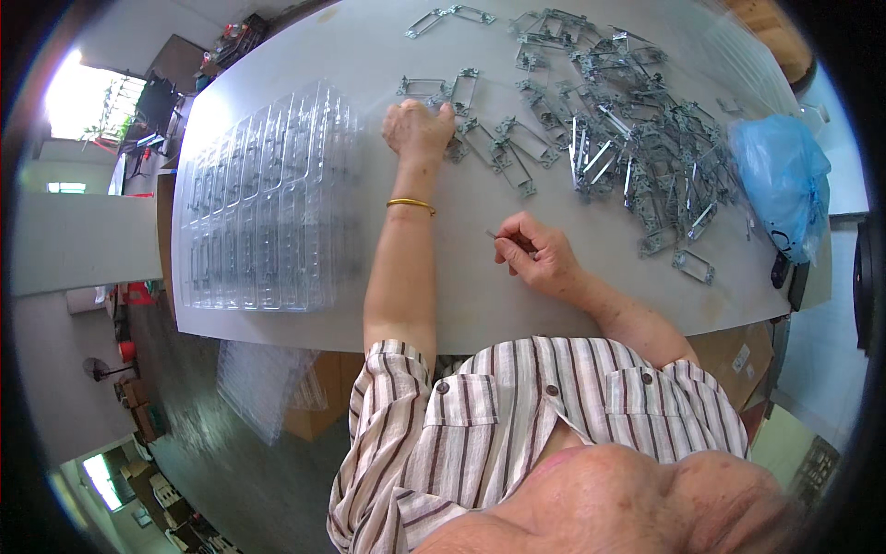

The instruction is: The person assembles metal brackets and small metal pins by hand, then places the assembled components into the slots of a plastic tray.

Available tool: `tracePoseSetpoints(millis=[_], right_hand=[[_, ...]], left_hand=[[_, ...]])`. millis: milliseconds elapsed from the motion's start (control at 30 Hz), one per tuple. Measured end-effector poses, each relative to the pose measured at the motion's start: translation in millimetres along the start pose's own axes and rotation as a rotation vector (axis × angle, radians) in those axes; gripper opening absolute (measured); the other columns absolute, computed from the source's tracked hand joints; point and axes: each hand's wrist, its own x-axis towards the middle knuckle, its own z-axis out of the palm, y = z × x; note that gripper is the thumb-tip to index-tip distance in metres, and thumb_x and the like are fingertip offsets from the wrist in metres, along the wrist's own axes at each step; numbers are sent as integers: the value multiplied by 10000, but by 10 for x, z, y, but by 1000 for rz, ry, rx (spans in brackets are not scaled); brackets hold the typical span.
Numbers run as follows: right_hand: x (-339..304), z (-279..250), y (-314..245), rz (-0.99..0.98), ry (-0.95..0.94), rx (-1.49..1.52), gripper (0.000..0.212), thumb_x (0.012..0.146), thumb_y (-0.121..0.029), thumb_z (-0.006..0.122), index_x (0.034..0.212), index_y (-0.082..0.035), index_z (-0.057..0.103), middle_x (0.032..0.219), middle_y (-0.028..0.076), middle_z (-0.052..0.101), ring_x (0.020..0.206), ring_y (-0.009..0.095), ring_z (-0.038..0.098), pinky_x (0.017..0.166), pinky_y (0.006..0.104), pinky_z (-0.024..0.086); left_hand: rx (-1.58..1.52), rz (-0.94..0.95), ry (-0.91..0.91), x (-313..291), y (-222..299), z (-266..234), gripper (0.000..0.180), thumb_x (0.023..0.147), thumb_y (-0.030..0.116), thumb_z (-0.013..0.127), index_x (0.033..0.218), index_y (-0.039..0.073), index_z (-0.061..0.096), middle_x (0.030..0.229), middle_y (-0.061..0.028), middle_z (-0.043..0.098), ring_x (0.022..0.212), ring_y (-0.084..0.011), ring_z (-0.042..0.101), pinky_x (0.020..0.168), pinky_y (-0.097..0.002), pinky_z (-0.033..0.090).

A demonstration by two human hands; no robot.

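Head view gives us a smooth, pale table (pixel 314 51) bearing a tangled pile of grey metal frames (pixel 651 148) at its far right, open rectangles with jagged ends, then a stack of clear, ribbed plastic trays (pixel 258 203) at left and a crinkled blue bag (pixel 780 180) at right. Stretched straight forward, we see the left hand (pixel 417 129) curled, knuckles up, beside a few loose frames (pixel 464 90), its grip hidden from us; bent inward, the right hand (pixel 540 251) pinches a thin piece (pixel 491 234) over the table's near half.
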Motion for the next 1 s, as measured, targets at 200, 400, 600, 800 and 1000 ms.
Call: tracePoseSetpoints(millis=[200,400,600,800,1000], right_hand=[[1,14,-37,-7,4,-35,101,975,-113,626,1026,-49,567,750,17,657,622,64,585,559,237,478],[5,-1,-18,-7,4,-23,103,976,-118,623,1024,-45,566,749,23,661,623,72,596,565,236,484],[-1,18,-66,-1,0,-42,117,977,-131,625,1030,-43,569,752,33,668,633,81,610,572,247,492],[-16,15,-51,12,31,-78,117,976,-129,622,1019,-33,570,743,47,671,627,94,616,580,262,496],[-4,23,-61,13,16,-61,111,975,-123,621,1011,-32,568,743,43,666,620,93,601,582,261,492]], left_hand=[[26,-13,-49,54,4,6,594,760,508,695,976,-45,717,1049,-226,674,1030,-338,650,904,-424,522],[-16,-47,-121,76,35,-19,483,766,442,703,900,-22,718,952,-180,694,1017,-309,644,880,-405,515],[-151,-21,-79,18,-27,-30,427,734,403,673,701,-21,705,732,-194,675,750,-326,680,735,-413,542],[-307,-33,-169,-49,6,-178,433,712,408,653,589,-6,678,571,-157,637,592,-295,655,652,-403,526],[-390,-52,-161,-70,-38,-191,431,689,401,657,578,-16,658,552,-145,622,564,-270,630,624,-398,518]])
